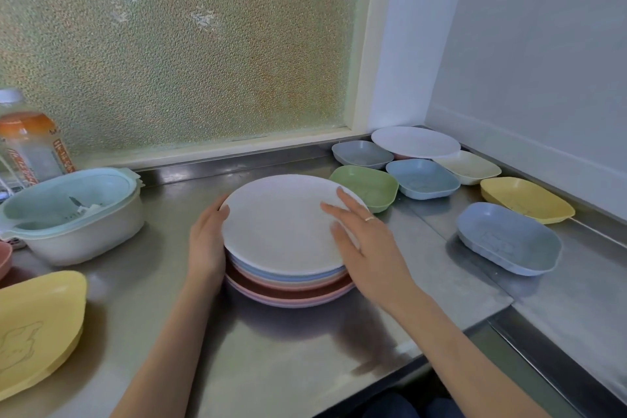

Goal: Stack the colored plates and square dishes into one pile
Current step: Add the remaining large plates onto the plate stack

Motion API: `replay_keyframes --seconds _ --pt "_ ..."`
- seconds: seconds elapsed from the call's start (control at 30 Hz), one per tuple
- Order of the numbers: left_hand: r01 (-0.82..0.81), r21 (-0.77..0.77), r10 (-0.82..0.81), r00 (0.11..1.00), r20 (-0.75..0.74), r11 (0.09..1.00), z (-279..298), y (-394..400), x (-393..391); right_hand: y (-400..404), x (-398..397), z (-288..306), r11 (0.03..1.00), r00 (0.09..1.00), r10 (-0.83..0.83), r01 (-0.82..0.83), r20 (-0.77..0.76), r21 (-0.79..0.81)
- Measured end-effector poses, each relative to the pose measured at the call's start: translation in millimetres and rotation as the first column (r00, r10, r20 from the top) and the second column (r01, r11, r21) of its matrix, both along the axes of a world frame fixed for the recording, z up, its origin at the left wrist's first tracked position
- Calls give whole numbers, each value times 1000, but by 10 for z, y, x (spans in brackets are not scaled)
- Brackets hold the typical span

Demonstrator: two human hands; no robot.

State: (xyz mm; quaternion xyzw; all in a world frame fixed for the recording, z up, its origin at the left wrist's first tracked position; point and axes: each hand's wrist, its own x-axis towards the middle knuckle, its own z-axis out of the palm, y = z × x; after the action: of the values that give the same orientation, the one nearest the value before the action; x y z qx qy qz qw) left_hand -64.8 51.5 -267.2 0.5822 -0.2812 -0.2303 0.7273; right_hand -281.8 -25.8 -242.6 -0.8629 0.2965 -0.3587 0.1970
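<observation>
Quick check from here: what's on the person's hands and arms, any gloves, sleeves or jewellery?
Both hands are bare, no gloves. The right hand wears a thin ring on one finger. The left hand shows no ring or watch. Both forearms are uncovered; no sleeves are in view.

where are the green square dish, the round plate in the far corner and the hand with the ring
green square dish (368, 188), head view, on its inner floor
far round plate (412, 141), head view, on its flat centre
right hand (368, 248), head view, on the back of the hand, below the ring
</observation>
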Motion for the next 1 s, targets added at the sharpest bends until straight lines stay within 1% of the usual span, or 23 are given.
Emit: replay_keyframes --seconds 0.1,0.17,0.2,0.27,0.37,0.43,0.5,0.57,0.67,0.77,0.83,1.0 --pt "-4 -4 4 1000 0 1000 -29 -19 7 -369 -34 142 992 981 -122 126 149 -15" --pt "-19 -3 19 1000 -13 1000 -43 -28 8 -764 -29 247 970 955 -239 245 173 -9" --pt "-17 -1 17 1000 -21 1000 -44 -26 10 -990 -18 291 953 943 -298 302 148 -2" --pt "6 -8 -6 1000 -19 1000 -46 -22 14 -1449 10 344 920 920 -392 392 26 -4" --pt "8 -12 -8 1000 7 1000 -51 -18 22 -2034 51 307 890 865 -453 453 -216 -54" --pt "-18 -12 18 999 28 1000 -83 -28 39 -2334 75 225 874 802 -479 473 -358 -110" --pt "-6 -20 6 1000 27 1000 -114 -37 56 -2572 101 131 858 746 -501 492 -438 -145" --pt "25 -34 -25 1000 17 999 -124 -38 63 -2755 128 40 855 711 -504 492 -490 -166" --pt "47 -37 -46 999 23 998 -114 -43 59 -2937 167 -53 845 664 -525 483 -532 -231" --pt "50 -45 -51 998 -21 998 -118 -56 65 -3003 217 -86 804 627 -588 524 -510 -281" --pt "46 -57 -50 997 -61 997 -124 -59 70 -2999 245 -87 785 617 -615 535 -491 -312" --pt "17 -48 -21 995 -95 999 -113 -57 50 -2910 211 16 759 617 -651 533 -442 -374"
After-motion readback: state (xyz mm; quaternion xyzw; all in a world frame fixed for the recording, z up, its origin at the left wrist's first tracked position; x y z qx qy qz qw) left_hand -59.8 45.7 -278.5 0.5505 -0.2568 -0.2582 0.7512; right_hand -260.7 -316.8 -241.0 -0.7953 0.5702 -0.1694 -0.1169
